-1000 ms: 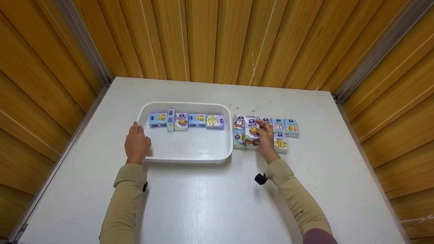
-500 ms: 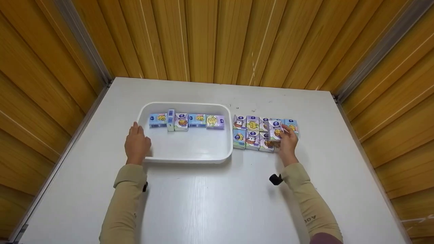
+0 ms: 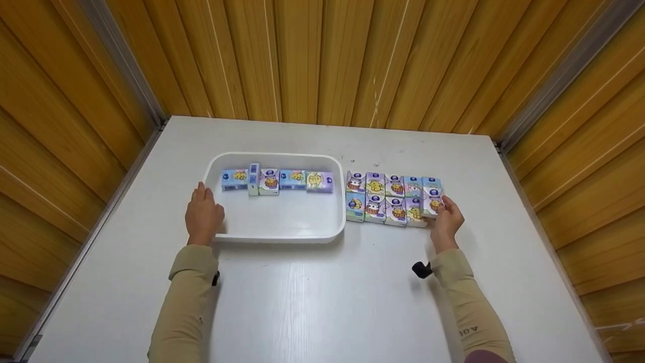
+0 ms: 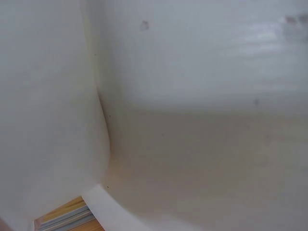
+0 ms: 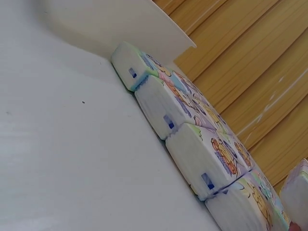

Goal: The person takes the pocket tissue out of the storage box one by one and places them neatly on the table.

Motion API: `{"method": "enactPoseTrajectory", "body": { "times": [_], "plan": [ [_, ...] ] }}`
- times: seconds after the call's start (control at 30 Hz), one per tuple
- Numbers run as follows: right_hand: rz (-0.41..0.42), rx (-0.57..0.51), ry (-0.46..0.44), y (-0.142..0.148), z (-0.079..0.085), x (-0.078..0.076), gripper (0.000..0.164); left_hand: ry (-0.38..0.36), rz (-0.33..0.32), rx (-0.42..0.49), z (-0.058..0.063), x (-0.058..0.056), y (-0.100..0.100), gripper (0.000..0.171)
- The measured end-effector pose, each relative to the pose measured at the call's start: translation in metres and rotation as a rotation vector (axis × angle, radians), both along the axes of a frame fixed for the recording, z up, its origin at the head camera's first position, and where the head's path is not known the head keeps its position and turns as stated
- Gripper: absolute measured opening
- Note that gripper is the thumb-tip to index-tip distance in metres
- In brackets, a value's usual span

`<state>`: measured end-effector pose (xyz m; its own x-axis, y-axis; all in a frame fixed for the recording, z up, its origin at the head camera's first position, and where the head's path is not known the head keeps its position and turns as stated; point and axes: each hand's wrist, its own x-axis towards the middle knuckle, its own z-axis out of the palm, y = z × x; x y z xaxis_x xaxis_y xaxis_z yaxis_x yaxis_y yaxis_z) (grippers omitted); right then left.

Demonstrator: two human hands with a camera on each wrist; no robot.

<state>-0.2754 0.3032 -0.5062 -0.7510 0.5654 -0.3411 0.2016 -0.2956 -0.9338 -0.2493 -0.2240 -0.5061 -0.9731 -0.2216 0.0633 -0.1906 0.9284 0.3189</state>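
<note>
My right hand [image 3: 447, 222] pinches a small tissue pack [image 3: 431, 202] with a cartoon print, held above the right end of a block of similar packs. That pack shows partly at the right wrist view's lower right edge. Two rows of tissue packs [image 3: 375, 206] lie side by side on the table, face up. They sit against the right side of a white plastic bin [image 3: 279, 240]. At the bin's left wall rests my left hand [image 3: 203, 214], fingers extended forward and thumb toward the inside. In the left wrist view only white bin surfaces [image 4: 202, 159] show.
Inside the bin, several tissue packs [image 3: 293, 177] line the far side, one standing on its narrow edge [image 3: 254, 179]. The white table [image 3: 312, 302] ends at wood-patterned panels [image 3: 322, 60] at the back and both sides.
My right hand has carried the tissue pack rightward, from over the block's left part to its right end, uncovering the packs beneath. The left hand and bin have stayed put.
</note>
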Motion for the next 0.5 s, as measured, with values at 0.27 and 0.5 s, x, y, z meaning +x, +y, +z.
{"method": "enactPoseTrajectory", "body": {
  "times": [0.27,0.5],
  "plan": [
    [-0.107,0.021,-0.021,0.013,-0.009,-0.001,0.046,0.016,-0.005,-0.003,-0.001,0.0,-0.001,0.054],
    [-0.133,0.079,-0.053,0.02,-0.02,-0.003,0.048,0.012,0.004,0.016,0.001,0.0,-0.001,0.054]
  ]
}}
